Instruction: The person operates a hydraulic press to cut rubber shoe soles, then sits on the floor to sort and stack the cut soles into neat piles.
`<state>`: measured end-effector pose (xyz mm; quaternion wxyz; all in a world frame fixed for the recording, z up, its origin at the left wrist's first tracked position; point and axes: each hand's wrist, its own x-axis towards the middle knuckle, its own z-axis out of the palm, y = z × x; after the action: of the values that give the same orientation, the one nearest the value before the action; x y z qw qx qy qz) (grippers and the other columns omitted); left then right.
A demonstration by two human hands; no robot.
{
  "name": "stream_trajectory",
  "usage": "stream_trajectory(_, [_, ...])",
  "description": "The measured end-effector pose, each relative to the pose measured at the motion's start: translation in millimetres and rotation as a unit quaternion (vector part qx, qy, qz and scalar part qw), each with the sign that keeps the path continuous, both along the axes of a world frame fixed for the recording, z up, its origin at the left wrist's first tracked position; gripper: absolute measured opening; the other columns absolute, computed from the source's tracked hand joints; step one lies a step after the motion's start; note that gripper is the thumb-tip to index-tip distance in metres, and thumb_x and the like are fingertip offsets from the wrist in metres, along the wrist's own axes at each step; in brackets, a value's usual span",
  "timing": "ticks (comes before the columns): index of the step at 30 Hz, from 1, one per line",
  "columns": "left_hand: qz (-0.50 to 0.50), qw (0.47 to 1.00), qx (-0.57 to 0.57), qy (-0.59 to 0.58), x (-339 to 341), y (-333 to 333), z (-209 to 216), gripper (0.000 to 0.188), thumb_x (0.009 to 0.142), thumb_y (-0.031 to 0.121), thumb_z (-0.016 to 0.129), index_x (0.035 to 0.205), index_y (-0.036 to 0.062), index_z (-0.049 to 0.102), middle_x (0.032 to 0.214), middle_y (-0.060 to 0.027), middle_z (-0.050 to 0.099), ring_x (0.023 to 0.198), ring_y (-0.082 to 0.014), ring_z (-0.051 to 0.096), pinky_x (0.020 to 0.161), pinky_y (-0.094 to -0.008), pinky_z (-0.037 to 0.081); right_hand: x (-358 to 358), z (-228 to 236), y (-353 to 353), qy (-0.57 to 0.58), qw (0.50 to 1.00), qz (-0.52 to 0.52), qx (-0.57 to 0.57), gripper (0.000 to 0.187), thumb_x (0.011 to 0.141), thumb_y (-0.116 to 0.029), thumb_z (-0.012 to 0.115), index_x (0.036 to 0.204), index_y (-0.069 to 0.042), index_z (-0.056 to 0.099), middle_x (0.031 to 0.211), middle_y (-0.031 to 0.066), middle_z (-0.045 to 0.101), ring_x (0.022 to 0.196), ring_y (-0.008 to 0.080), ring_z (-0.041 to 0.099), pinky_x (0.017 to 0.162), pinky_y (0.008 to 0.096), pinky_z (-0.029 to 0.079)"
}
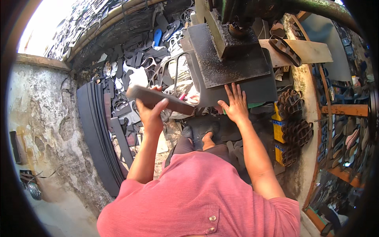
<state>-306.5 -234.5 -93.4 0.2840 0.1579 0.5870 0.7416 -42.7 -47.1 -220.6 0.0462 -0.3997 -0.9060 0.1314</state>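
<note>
1. Left hand [152,115] grasps a dark, elongated block [166,99] by the dark sheet's [260,91] near left corner; contact unclear. Advise a firm, level hold.
2. Right hand [238,111], grasping nothing, lies spread on the sheet's near edge; adequate for steadying.
3. Its fingertips sit close against the plate's [213,71] near edge; advise more clearance.

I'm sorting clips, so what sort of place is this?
Probably a footwear workshop: a press-like metal block, dark sheets beside a wall, and sole-shaped pieces racked at right.
</note>
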Motion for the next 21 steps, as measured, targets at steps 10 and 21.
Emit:
stream_trajectory(10, [-0.388,0.846,-0.197,0.309,13.8,8.1,49.2,0.116,0.065,0.025,0.093,0.155,0.0043,0.024,0.144,-0.0263,0.048,0.132,-0.0400,0.054,0.111,-0.0476,0.045,-73.8,167.6,-82.3,0.515,0.716,0.077,-0.465,0.062,0.090,-0.025,0.082,0.143,-0.006,0.056,0.135,0.0158,0.065,0.120,0.0304,0.066,0.099,0.0439,0.052])
stream_trajectory(21, [-0.482,0.747,-0.085,0.450,153.5,29.8,-94.9,0.097,0.070,0.012,0.085,0.153,0.0039,0.035,0.141,-0.0244,0.057,0.127,-0.0431,0.060,0.106,-0.0471,0.050,25.9,35.8,-136.2,0.420,0.739,-0.452,-0.271,0.041,0.091,-0.022,0.076,0.125,-0.002,0.065,0.118,0.0216,0.071,0.112,0.0328,0.069,0.095,0.0421,0.055])
